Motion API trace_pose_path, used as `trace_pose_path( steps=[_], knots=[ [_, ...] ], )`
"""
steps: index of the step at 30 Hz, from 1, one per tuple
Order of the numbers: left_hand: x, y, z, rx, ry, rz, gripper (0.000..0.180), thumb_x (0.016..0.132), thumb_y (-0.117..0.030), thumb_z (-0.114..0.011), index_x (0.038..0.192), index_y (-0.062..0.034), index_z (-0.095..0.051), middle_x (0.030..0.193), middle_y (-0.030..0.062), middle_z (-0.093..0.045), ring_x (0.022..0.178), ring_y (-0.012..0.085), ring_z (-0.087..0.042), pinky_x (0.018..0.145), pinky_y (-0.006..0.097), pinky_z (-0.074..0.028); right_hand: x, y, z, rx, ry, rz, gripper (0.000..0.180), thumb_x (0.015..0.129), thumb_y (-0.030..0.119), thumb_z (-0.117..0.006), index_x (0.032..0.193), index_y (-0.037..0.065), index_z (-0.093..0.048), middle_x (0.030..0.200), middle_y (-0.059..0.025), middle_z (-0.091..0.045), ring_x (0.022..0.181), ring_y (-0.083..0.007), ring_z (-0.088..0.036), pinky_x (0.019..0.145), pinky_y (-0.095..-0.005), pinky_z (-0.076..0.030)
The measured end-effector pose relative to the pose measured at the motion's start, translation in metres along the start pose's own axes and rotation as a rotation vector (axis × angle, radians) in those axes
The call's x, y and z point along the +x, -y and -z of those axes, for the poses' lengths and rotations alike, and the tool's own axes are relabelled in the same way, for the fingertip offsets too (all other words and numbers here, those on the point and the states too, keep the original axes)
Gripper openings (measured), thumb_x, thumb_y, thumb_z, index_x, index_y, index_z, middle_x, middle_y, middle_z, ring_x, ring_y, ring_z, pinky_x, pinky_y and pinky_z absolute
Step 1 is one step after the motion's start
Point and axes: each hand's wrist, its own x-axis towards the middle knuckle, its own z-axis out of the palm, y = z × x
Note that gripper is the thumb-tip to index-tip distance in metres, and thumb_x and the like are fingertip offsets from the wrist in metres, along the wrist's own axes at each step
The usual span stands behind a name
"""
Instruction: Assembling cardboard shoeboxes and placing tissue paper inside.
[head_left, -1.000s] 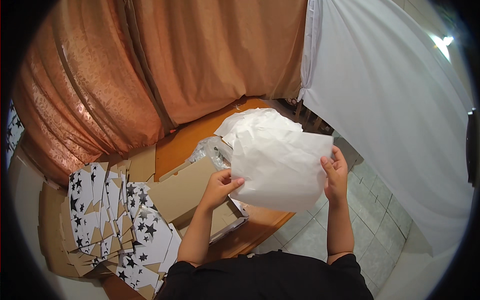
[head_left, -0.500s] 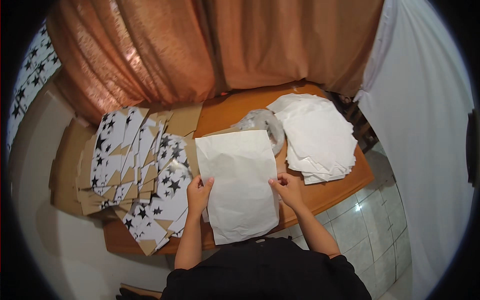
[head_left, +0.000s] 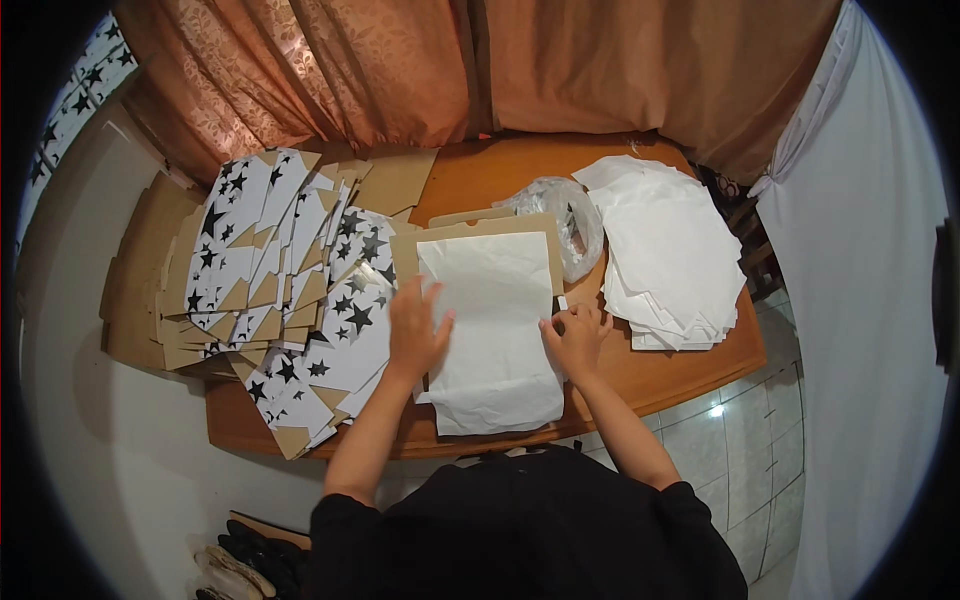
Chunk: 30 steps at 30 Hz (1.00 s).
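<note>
A large, crinkled sheet of white tissue paper [head_left: 495,335] lay flat in front of me on the orange-brown wooden surface [head_left: 690,370], its long axis running straight away from my body, one short edge hanging close to the near rim of the surface and the far short edge pointing toward the rust-coloured curtains [head_left: 400,70]. Its far half rested on a flat piece of brown cardboard [head_left: 478,228], which showed as a border around the top and sides of the paper. My left hand [head_left: 415,325] was spread open, palm down, fingers splayed, pressing on the left long edge of the sheet. My right hand [head_left: 577,335] sat at the right long edge with its fingers curled in, touching the paper's margin; I could not tell whether it was pinching the edge or only resting on it. To my left lay a fanned heap of flat cardboard pieces printed white with black stars [head_left: 285,270], overlapping one another and just beside the sheet. To my right sat a loose stack of white tissue sheets [head_left: 670,250], and between it and the cardboard lay a crumpled clear plastic bag [head_left: 565,205].
</note>
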Motion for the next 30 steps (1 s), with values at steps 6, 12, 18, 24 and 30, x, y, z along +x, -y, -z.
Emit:
trace_pose_path(
  steps=[6,12,18,24,30],
  knots=[
    [0.017,-0.017,-0.028,0.002,0.548,-0.662,0.048,0.091,-0.038,-0.044,0.137,-0.0244,-0.037,0.144,0.0066,-0.032,0.133,0.0241,-0.029,0.107,0.049,-0.022,0.0,0.001,0.005,0.049,0.006,-0.046,0.026,0.076,0.029,-0.067,0.093,0.011,-0.06,0.098,-0.0065,-0.054,0.105,-0.0274,-0.044,0.098,-0.0581,-0.019],
    [0.01,-0.004,-0.068,-0.112,0.803,-0.807,0.048,0.095,-0.046,-0.028,0.139,-0.0258,-0.034,0.146,0.006,-0.028,0.136,0.0233,-0.025,0.11,0.048,-0.018,-0.009,-0.02,0.013,0.195,-0.152,-0.066,0.032,0.083,0.025,-0.059,0.109,0.009,-0.053,0.106,-0.0095,-0.054,0.107,-0.0279,-0.043,0.098,-0.045,-0.022],
    [0.002,0.005,-0.092,-0.177,0.903,-0.775,0.05,0.096,-0.048,-0.025,0.14,-0.0265,-0.032,0.148,0.0076,-0.024,0.137,0.0262,-0.021,0.111,0.046,-0.015,-0.027,-0.041,0.03,0.226,-0.137,-0.176,0.028,0.084,0.023,-0.057,0.107,0.008,-0.054,0.107,-0.0091,-0.054,0.107,-0.0273,-0.043,0.096,-0.0427,-0.023],
    [-0.01,0.01,-0.117,-0.15,1.101,-0.69,0.051,0.096,-0.047,-0.026,0.142,-0.0261,-0.028,0.15,0.0117,-0.015,0.138,0.0305,-0.016,0.112,0.045,-0.013,-0.043,-0.052,0.038,0.23,-0.155,-0.25,0.023,0.087,0.022,-0.054,0.105,0.007,-0.056,0.106,-0.0083,-0.054,0.104,-0.0263,-0.044,0.094,-0.0401,-0.025],
    [-0.015,0.006,-0.126,-0.158,1.201,-0.644,0.051,0.096,-0.04,-0.032,0.143,-0.0232,-0.025,0.15,0.0151,-0.011,0.138,0.0331,-0.015,0.111,0.046,-0.018,-0.053,-0.047,0.039,0.227,-0.135,-0.318,0.019,0.089,0.019,-0.052,0.102,0.006,-0.057,0.1,-0.0083,-0.056,0.102,-0.0257,-0.047,0.092,-0.0374,-0.031]
  ],
)
